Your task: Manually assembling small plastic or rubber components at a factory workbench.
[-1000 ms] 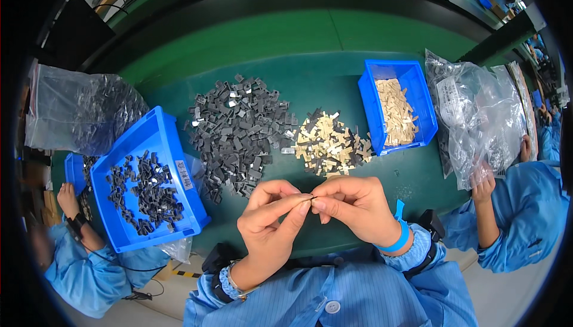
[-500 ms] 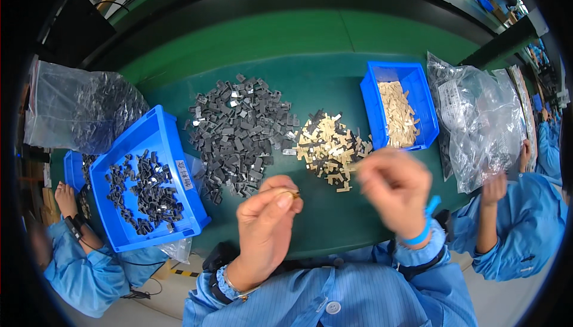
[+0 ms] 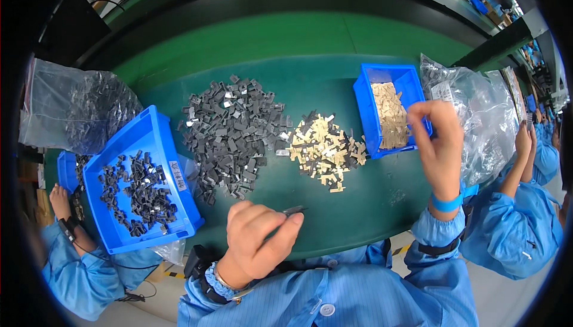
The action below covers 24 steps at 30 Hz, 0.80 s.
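Mid-batch: left hand (image 3: 256, 244) pinching one small dark clip (image 3: 294, 210) over the green surface (image 3: 382, 199), right hand (image 3: 439, 142) raised, fingers curled, contents unclear, by tan-parts bin (image 3: 391, 109); big dark pile (image 3: 230, 133) and tan pile (image 3: 325, 151) still unsorted.

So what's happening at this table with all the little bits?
A person in a blue coat sits at a green table sorting small parts. The left hand pinches a small dark piece at its fingertips. The right hand is raised over the blue bin of tan parts, fingers closed together. A heap of dark grey pieces and a smaller tan heap lie in between, with another blue bin of dark pieces to the left.
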Tool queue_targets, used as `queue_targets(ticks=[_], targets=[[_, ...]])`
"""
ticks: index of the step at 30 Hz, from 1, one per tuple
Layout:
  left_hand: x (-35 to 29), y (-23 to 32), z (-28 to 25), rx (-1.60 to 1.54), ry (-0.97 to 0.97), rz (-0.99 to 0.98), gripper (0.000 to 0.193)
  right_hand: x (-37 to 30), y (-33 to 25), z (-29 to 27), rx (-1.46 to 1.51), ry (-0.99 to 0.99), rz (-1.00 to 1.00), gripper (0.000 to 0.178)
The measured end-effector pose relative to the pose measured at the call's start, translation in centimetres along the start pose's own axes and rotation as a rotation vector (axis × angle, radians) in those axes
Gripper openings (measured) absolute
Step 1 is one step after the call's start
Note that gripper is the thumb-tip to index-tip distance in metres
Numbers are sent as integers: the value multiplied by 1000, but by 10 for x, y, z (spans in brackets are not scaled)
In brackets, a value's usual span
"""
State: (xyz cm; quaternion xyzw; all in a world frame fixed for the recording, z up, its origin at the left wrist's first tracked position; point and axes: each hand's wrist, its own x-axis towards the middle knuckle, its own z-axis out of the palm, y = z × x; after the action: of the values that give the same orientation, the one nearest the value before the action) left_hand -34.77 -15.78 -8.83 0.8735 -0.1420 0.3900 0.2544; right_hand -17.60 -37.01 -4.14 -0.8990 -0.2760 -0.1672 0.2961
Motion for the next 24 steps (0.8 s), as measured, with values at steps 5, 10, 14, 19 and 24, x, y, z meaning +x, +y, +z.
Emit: queue_targets(ticks=[5,10,14,19,24], targets=[[-5,4,-4,16,-51,141,27,-16,-48,22,742,-655,-161,7],[-7,8,-7,33,-101,173,30,-20,-55,37,896,-938,-153,9],[-11,8,-4,30,-28,193,22,-20,-58,40,928,-1021,-160,7],[-13,8,-8,5,-110,167,26,-25,-61,41,825,-942,-232,7],[-10,-8,-5,135,-185,-159,46,-35,-64,49,752,-696,-181,5]])
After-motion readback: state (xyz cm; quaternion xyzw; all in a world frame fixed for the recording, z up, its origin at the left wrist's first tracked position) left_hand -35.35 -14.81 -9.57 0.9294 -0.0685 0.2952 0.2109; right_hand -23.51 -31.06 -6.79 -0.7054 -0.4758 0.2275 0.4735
